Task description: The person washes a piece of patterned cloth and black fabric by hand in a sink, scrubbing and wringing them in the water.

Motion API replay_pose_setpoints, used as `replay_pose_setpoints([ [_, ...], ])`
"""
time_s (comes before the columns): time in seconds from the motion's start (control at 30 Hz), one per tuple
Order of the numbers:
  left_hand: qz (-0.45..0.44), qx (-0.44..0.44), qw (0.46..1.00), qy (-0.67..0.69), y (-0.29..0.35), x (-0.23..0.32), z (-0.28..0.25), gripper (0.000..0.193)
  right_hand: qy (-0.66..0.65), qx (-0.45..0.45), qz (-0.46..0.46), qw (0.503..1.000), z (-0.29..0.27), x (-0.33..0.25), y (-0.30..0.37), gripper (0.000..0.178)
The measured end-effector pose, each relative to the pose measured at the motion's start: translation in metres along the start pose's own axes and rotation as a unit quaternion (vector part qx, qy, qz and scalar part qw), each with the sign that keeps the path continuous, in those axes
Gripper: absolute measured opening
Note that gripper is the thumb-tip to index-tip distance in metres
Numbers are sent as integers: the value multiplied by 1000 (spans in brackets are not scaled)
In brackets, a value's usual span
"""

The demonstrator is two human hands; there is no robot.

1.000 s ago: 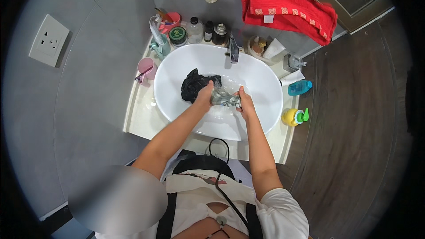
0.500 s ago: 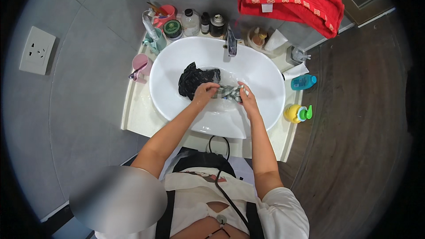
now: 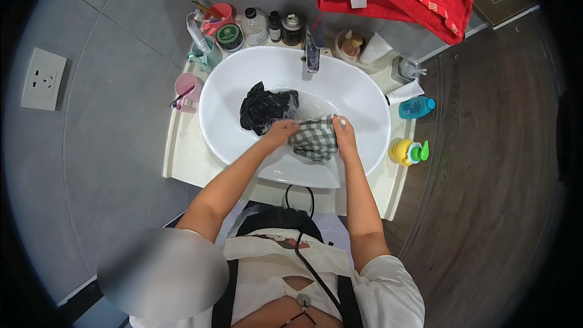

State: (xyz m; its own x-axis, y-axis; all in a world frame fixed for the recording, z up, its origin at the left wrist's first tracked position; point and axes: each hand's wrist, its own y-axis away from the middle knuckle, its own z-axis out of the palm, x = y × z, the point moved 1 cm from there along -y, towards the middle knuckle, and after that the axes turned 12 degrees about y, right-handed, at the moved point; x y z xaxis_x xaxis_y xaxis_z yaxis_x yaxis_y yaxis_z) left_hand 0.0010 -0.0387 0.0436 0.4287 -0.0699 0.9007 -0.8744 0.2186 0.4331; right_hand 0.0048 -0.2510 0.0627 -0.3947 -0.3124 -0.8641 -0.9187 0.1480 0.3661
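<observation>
Both hands in the white basin (image 3: 364, 94), washing a checked cloth (image 3: 314, 138). Left hand (image 3: 280, 132) has its grip closed on the cloth's left edge; right hand (image 3: 344, 135) has its grip closed on the right edge, cloth stretched between them and hanging just below both grips, over the near side of the basin. A dark wet garment (image 3: 265, 108) lies bunched just beyond the left grip, touching or nearly touching it; soapy water sits beyond the cloth. Faucet (image 3: 312, 54) is well beyond both grips, at the far rim.

To do it well, likely: keep both grips firm on the edges, rub the fabric against itself low over the water so drips stay in the basin, and keep the cloth apart from the dark garment. Bottles and cups line the bench (image 3: 182, 158) rim; a yellow bottle (image 3: 405, 152) stands to the right of the right grip, so keep elbows in.
</observation>
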Motion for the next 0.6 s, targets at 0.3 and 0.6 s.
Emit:
replay_pose_setpoints([
  [0.3,-86,136,952,259,-13,18,-13,57,310,38,-148,938,-11,25,-17,45],
  [0.6,-217,171,909,312,9,-24,-13,25,491,-171,-385,763,4,-2,-38,76],
])
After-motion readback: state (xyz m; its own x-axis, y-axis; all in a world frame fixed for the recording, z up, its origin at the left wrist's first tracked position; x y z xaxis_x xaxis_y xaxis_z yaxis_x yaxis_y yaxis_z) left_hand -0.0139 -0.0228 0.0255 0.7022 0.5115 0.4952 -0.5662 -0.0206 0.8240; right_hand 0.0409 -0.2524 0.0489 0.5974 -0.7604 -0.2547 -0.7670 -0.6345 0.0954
